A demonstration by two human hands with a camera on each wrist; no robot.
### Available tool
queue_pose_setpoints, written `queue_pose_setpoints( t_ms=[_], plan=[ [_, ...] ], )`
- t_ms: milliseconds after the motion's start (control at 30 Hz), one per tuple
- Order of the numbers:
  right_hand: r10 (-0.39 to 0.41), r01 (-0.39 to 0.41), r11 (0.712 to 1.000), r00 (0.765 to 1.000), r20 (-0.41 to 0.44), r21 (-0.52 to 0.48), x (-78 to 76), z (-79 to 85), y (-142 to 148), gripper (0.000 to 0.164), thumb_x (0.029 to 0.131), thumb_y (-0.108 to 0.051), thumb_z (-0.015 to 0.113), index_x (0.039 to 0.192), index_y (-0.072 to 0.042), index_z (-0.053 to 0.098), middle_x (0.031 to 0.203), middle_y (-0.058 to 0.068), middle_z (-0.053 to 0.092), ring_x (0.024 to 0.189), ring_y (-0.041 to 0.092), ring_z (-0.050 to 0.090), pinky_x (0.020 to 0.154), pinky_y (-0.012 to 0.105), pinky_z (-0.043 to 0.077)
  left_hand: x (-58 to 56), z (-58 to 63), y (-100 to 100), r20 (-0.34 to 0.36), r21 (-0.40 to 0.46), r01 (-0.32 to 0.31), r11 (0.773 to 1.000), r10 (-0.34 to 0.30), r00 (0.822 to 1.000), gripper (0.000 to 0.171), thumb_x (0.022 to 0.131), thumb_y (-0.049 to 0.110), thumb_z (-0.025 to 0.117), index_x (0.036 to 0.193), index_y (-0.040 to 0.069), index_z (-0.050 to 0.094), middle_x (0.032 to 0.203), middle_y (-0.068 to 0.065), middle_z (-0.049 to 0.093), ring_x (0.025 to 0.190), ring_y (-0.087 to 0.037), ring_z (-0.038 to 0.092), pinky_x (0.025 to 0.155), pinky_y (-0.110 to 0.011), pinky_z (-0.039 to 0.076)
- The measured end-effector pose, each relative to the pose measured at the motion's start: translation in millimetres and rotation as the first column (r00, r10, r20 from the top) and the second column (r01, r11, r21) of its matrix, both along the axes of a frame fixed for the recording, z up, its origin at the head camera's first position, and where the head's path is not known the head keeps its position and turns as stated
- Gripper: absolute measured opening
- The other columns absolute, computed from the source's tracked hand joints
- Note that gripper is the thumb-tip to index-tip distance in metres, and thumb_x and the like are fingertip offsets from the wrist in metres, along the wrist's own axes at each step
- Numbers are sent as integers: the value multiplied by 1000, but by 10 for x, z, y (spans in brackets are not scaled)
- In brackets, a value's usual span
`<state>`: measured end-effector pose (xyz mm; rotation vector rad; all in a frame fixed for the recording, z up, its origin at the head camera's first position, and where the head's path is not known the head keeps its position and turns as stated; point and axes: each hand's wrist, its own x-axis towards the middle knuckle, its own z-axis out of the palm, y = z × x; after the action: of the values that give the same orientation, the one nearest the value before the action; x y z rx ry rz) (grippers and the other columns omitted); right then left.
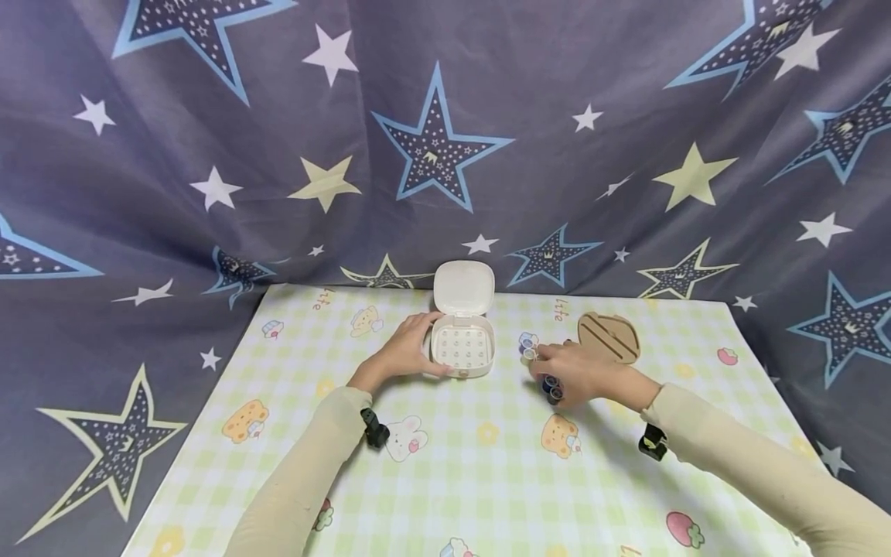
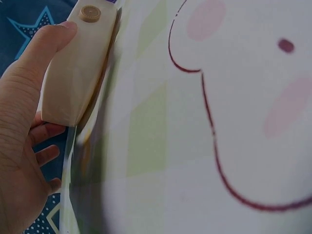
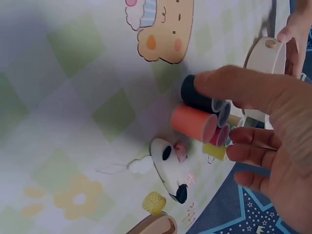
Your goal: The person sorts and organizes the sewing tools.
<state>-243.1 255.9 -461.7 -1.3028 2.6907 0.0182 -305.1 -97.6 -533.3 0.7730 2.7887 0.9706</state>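
Observation:
A white sewing box (image 1: 480, 372) stands with its lid (image 1: 464, 288) raised, rows of small pegs inside. My left hand (image 1: 409, 348) grips its left side, with the thumb on the front wall beside a round button (image 2: 90, 13). To the right, my right hand (image 1: 574, 373) is over a cluster of thread spools. In the right wrist view, the thumb lies on a dark blue thread spool (image 3: 192, 95); the index fingertip is hidden. Against it lie an orange spool (image 3: 190, 122), a pink spool (image 3: 222, 135) and a yellow one (image 3: 214, 151).
A brown slotted tray (image 1: 612, 337) lies right of the spools, near the back edge. A yellow thimble (image 3: 154, 203) lies beside it. The table wears a checked cloth (image 1: 445, 495) with cartoon prints. A starry curtain (image 1: 529, 70) hangs behind.

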Motion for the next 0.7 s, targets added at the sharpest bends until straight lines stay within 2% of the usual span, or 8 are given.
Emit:
queue_pose_setpoints(
  t_ms=[167,500,600,700],
  plan=[
    [25,-23,999,998,-59,30,12,-76,6,46,67,-29,94,102,-21,65,99,-1,55,83,14,55,75,42,51,2,-1,-5,-3,-11,-2,1000,2,1000,117,63,50,94,157,16,33,154,-11,45,146,-31,36,123,-50,28],
    [90,-91,996,985,-149,-2,5,-155,-33,30,70,-23,89,87,-22,64,87,-4,43,72,10,38,65,30,34,23,16,-9,-6,-5,4,1000,-4,1000,115,63,50,94,156,16,35,155,-11,45,147,-32,35,123,-51,27],
    [102,-107,994,979,-177,-18,-9,-178,-38,27,71,-21,87,82,-22,62,85,-4,42,70,10,36,65,29,33,24,26,-5,2,-9,2,1000,-2,1000,115,63,50,94,156,16,35,156,-11,44,148,-32,34,123,-51,27],
    [108,-113,994,976,-191,-14,-3,-181,-40,29,69,-22,88,83,-22,63,86,-3,43,72,10,37,65,30,35,32,41,-5,6,-2,5,1000,-5,1000,115,63,49,94,156,15,35,155,-12,44,148,-33,35,123,-51,27]
  ],
)
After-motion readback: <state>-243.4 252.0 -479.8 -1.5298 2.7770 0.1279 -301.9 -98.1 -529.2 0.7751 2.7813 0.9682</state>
